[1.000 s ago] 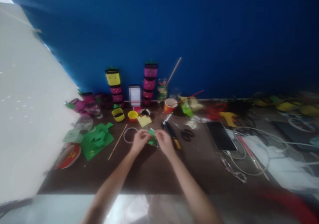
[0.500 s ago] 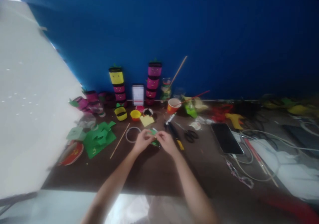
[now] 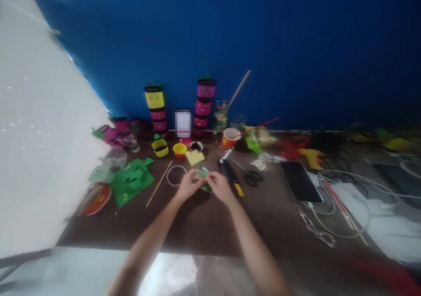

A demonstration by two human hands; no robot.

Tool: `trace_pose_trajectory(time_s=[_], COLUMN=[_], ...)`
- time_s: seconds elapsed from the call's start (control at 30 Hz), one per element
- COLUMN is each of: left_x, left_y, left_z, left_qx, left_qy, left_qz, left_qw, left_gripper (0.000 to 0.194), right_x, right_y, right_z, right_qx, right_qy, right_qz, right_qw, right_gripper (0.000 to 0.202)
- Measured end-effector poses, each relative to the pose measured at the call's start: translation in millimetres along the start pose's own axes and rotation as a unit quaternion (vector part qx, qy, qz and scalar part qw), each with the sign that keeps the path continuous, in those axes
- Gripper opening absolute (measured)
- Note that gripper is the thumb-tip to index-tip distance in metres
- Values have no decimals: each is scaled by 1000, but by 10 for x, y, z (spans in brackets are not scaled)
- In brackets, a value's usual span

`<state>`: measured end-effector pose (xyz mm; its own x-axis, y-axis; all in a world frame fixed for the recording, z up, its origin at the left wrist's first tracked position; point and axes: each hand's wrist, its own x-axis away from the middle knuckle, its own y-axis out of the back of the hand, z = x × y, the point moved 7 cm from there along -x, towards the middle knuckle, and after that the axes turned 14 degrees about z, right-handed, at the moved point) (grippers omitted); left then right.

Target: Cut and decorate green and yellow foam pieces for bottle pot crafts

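Note:
Both hands meet over the dark table, pinching a small green piece (image 3: 202, 172) that looks like paper or felt. My left hand (image 3: 190, 185) grips its left side and my right hand (image 3: 219, 185) its right side; the fingers hide much of it. Just left of my left hand lies a clear ring, perhaps a tape roll (image 3: 168, 176). A black tool with a yellow end (image 3: 233, 175) is close to my right hand, and black-handled scissors (image 3: 253, 177) lie farther right. Beyond the hands is a pale yellow paper pad (image 3: 195, 157).
Green sheets (image 3: 131, 182), a wooden stick (image 3: 159, 184) and a red lid (image 3: 96, 200) lie left. Yellow and magenta stacked cups (image 3: 203, 107) stand at the blue wall. An orange cup (image 3: 227, 141), a tablet (image 3: 301, 182), a yellow glue gun (image 3: 312, 158) and cables are right.
The camera view has shifted slightly. Both hands stay together on the green piece, of which a little more shows between the fingers.

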<state>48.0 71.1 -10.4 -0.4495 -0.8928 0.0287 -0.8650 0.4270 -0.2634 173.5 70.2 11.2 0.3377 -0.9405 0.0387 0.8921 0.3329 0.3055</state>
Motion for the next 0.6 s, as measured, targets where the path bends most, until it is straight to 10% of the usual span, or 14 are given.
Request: trace_pose_trajectory(time_s=[0.6], left_x=[13], left_y=[3], left_z=[-6], left_qx=[-9], left_qy=[-6], left_qz=[3], left_qw=[1000], left_gripper=[41], right_x=[10], right_y=[-15], right_z=[-24], right_qx=[30], right_qy=[25], right_qz=[-22], right_qw=[999], right_gripper=[10])
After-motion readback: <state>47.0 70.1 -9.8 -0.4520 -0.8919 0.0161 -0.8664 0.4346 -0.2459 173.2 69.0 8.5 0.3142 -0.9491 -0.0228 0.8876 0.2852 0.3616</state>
